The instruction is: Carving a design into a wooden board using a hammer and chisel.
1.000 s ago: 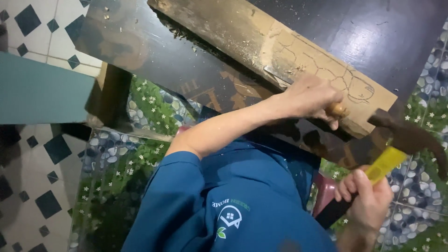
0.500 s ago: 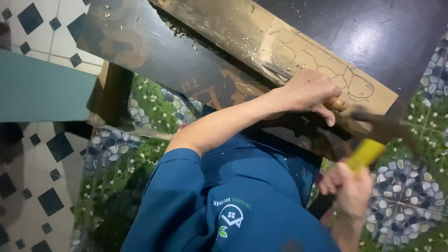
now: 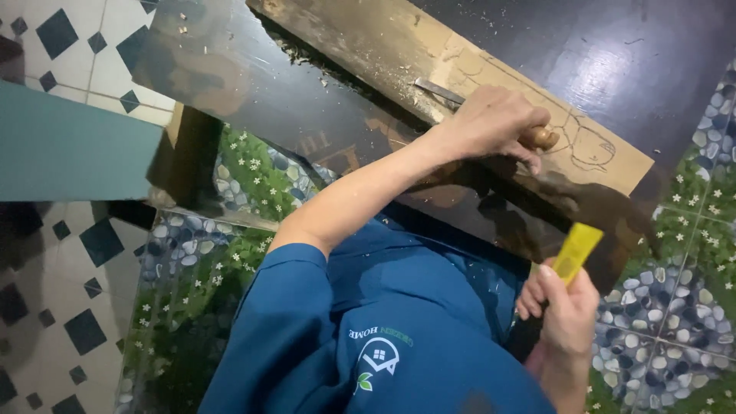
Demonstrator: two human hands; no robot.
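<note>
Carving step, by the look: left hand (image 3: 491,123) grips the chisel (image 3: 441,91), blade on the plank (image 3: 383,46) beyond its knuckles; right hand (image 3: 563,307) clasps the yellow-handled mallet (image 3: 576,251) nearby; a squarely landed strike seems called for.

A pale wooden plank (image 3: 429,69), matt and rough with dust and pencilled lines, is laid on a dark, glossy tabletop (image 3: 613,54) strewn with chips. A chisel (image 3: 460,98) with a dull grey metal blade and a smooth, rounded wooden handle is gripped in the left hand (image 3: 491,123). A smooth, bright yellow handle (image 3: 576,251), plastic by its look, is clasped in the right hand (image 3: 563,307). Blue cloth is seen on the near sleeve (image 3: 291,330). The floor tiles (image 3: 675,322) appear shiny.
</note>
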